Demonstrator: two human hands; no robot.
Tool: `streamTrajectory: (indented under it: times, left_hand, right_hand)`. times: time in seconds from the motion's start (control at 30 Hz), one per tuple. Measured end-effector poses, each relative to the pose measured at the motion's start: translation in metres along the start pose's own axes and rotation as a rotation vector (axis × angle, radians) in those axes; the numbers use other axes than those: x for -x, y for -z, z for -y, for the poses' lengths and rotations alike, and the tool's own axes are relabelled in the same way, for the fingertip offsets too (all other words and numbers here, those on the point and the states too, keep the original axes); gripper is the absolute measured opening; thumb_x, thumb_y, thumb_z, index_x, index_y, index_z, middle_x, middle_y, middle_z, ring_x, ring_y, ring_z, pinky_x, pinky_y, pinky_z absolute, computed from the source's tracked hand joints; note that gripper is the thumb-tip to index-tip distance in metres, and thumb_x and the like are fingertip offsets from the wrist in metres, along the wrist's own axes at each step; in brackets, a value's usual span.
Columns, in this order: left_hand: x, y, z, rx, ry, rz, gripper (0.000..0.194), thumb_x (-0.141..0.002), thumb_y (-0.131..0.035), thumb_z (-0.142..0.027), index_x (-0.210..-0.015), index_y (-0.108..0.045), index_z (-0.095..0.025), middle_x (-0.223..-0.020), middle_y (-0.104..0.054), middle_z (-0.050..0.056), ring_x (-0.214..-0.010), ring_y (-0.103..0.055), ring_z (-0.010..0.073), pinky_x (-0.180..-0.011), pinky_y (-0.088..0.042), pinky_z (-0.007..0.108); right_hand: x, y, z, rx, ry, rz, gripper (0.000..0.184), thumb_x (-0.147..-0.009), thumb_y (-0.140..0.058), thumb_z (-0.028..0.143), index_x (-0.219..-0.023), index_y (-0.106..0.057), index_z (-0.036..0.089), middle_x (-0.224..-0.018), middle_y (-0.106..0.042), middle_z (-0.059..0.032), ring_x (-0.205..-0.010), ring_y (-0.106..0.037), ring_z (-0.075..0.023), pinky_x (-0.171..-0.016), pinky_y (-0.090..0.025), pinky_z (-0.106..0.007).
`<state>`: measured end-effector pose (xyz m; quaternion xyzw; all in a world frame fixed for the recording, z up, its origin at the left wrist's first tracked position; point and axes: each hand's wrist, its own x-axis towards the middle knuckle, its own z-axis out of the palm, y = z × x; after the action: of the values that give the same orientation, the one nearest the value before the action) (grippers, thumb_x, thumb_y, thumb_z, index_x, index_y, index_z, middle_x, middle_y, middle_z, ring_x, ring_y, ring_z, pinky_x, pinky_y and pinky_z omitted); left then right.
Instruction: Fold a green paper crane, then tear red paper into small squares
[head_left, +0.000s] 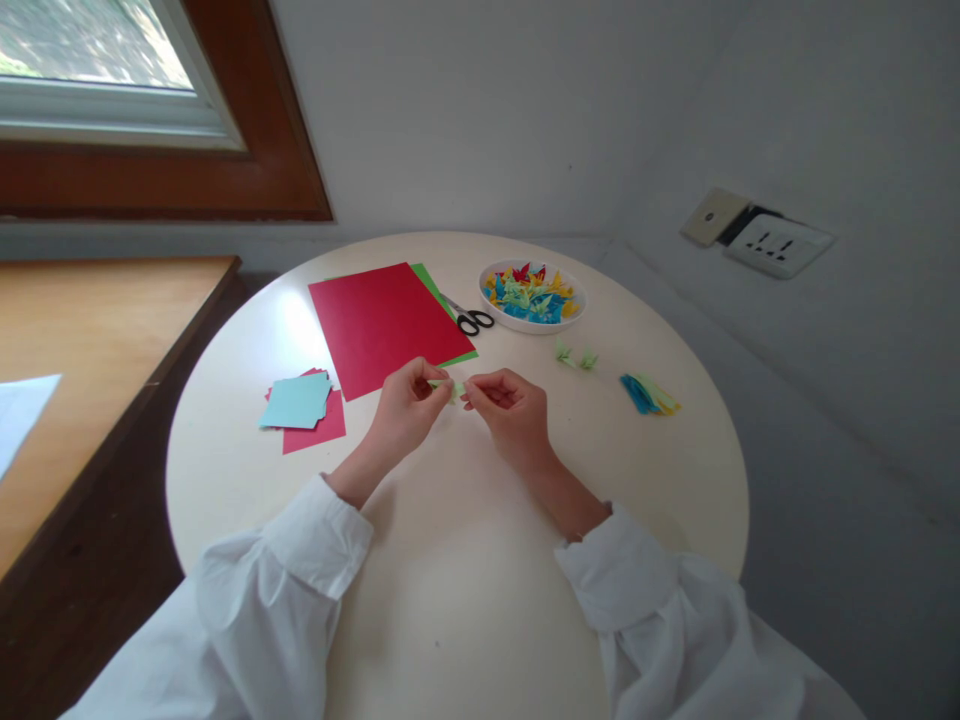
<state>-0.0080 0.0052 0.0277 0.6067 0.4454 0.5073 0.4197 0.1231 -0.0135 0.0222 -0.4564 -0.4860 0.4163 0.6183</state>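
A small pale green piece of paper [456, 391] is held up over the middle of the round white table [465, 600]. My left hand [409, 405] pinches its left side between thumb and fingers. At its right edge my right hand [516, 412] has thumb and forefinger closed on it. Fingers cover much of the piece, so its folds cannot be made out. Two small pale green folded paper pieces [576, 356] lie on the table beyond my right hand.
Large red paper [382, 320] over green paper [431, 285] lies behind my hands, beside black-handled scissors [475, 321]. A white dish [491, 312] holds several colourful folded papers. Blue and yellow strips [649, 395] lie right; light blue squares [296, 400] on pink ones lie left.
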Motion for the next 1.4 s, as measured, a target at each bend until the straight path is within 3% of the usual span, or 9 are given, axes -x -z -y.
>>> streamTrajectory:
  times: [0.33,0.5,0.8,1.23,1.4]
  left_hand:
    - [-0.0001,0.0006,-0.0033,0.008,0.041,-0.041,0.011,-0.067,-0.06,-0.023,-0.062,-0.052,-0.017,-0.062,-0.056,-0.001,-0.057,-0.051,0.0109,-0.052,-0.037,0.023]
    - [0.0012,-0.0001,-0.0047,0.021,0.041,-0.032,0.011,-0.068,-0.06,-0.023,-0.064,-0.053,-0.017,-0.064,-0.058,0.0,-0.06,-0.054,0.0119,-0.055,-0.04,0.023]
    - [0.0015,-0.002,-0.0027,0.045,0.027,-0.017,0.013,-0.068,-0.061,-0.024,-0.062,-0.051,-0.017,-0.064,-0.057,0.0,-0.059,-0.053,0.0115,-0.054,-0.039,0.023]
    - [0.0019,-0.002,-0.0042,0.021,0.031,-0.053,0.011,-0.067,-0.06,-0.021,-0.062,-0.052,-0.017,-0.065,-0.059,0.0,-0.061,-0.055,0.0121,-0.055,-0.039,0.023]
    - [0.0017,-0.003,-0.0054,0.048,0.035,-0.056,0.011,-0.067,-0.06,-0.021,-0.061,-0.052,-0.017,-0.064,-0.058,-0.001,-0.06,-0.054,0.0112,-0.055,-0.04,0.023]
  right_hand:
    - [-0.0046,0.0022,-0.0069,-0.028,0.008,-0.034,0.019,-0.071,-0.062,0.036,-0.068,-0.06,0.018,-0.063,-0.063,0.0002,-0.058,-0.059,-0.0118,-0.052,-0.048,-0.025]
    - [-0.0019,0.0002,-0.0072,0.059,0.01,0.035,0.017,-0.069,-0.065,0.035,-0.069,-0.061,0.018,-0.062,-0.063,0.0009,-0.054,-0.056,-0.0107,-0.051,-0.047,-0.024]
    - [0.0003,0.0026,-0.009,0.195,0.118,0.017,0.015,-0.075,-0.06,0.032,-0.068,-0.061,0.019,-0.061,-0.063,0.0015,-0.056,-0.057,-0.0118,-0.055,-0.046,-0.024]
    - [-0.0026,0.0027,-0.0046,0.106,0.091,-0.07,0.018,-0.076,-0.057,0.032,-0.065,-0.058,0.018,-0.058,-0.059,0.0015,-0.052,-0.052,-0.0103,-0.052,-0.044,-0.024]
    - [-0.0009,0.0022,-0.0069,0.138,0.09,0.002,0.017,-0.073,-0.061,0.035,-0.068,-0.06,0.018,-0.06,-0.061,0.0007,-0.054,-0.055,-0.0115,-0.053,-0.045,-0.025]
